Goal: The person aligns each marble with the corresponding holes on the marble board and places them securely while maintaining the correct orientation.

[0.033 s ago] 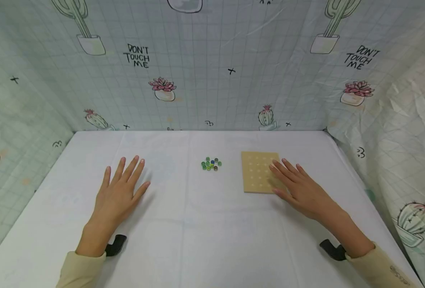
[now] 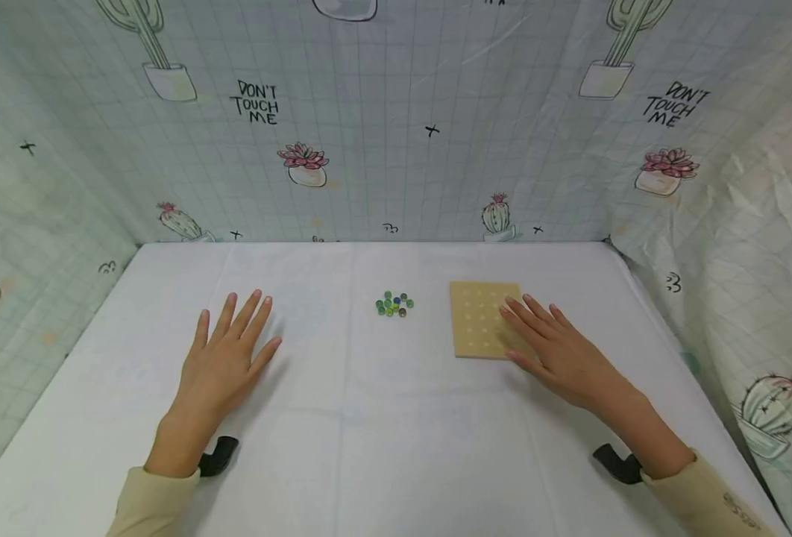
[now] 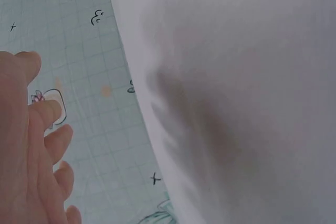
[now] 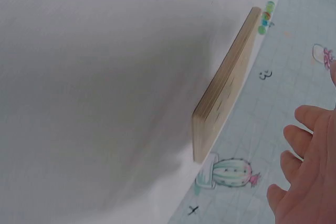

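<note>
A square wooden board (image 2: pixel 461 321) with rows of small round hollows lies flat on the right part of the white table. My right hand (image 2: pixel 567 362) hovers with spread fingers, its fingertips overlapping the board's right side in the head view. In the right wrist view the board (image 4: pixel 223 85) shows its layered edge, with the right hand (image 4: pixel 310 171) above it. Left of the board sits a loose cluster of small glass marbles (image 2: pixel 388 304), mostly green, one blue and one brownish. My left hand (image 2: pixel 218 369) is held over the table's left part, fingers spread, holding nothing.
A white cloth covers the table (image 2: pixel 396 432). Behind it and along both sides hangs a patterned curtain (image 2: pixel 382 149) with cactus drawings. Black straps (image 2: pixel 218 456) show at both wrists, below the beige sleeves (image 2: pixel 157 496).
</note>
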### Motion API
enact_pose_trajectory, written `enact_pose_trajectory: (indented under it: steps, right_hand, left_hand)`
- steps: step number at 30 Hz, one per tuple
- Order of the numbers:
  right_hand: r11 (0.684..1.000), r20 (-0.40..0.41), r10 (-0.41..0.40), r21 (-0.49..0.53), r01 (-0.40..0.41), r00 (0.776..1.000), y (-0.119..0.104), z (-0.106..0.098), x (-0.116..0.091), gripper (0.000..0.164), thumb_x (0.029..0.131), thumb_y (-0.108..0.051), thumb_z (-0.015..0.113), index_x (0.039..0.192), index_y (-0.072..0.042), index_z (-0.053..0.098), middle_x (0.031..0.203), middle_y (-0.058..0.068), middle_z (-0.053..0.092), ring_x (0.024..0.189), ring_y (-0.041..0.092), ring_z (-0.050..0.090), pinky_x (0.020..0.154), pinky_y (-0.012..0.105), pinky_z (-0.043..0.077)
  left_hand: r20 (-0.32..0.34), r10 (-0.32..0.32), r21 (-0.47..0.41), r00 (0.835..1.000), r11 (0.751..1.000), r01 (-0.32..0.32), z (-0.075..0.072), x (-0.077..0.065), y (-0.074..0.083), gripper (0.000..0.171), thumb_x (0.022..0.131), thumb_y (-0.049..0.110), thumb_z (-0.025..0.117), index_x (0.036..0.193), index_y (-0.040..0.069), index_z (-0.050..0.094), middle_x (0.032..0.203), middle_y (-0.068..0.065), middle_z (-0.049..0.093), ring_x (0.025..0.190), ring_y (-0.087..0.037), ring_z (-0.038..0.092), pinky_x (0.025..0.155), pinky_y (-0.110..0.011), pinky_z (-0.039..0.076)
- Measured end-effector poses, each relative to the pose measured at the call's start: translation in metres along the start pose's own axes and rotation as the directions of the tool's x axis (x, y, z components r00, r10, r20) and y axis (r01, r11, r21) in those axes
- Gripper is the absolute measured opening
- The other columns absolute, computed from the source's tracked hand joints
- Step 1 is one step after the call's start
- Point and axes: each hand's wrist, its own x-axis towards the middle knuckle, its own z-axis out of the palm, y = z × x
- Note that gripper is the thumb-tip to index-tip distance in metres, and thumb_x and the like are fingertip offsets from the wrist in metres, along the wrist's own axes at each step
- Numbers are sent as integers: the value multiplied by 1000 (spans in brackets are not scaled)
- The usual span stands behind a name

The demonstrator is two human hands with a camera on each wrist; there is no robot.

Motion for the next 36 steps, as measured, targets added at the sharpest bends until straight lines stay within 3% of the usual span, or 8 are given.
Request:
enact_pose_trajectory:
  steps: [13,36]
  right_hand:
    - [999,19,13,-38,-12,1000,0,-2,1,69,107,-47,47,163,-13,25,169,11,21,156,35,13,124,57,13]
    - [998,26,31,-54,-29,999,8,-7,2,70,106,-44,51,163,-15,24,169,11,19,156,34,11,125,57,11]
  left_hand:
    - [3,9,43,1000,999,-9,-8,2,0,73,104,46,52,164,17,21,170,-5,16,156,-35,10,124,-54,-11]
    - [11,2,17,1000,1000,-2,-11,2,2,73,104,46,53,163,16,23,170,-7,18,156,-35,8,124,-56,-9]
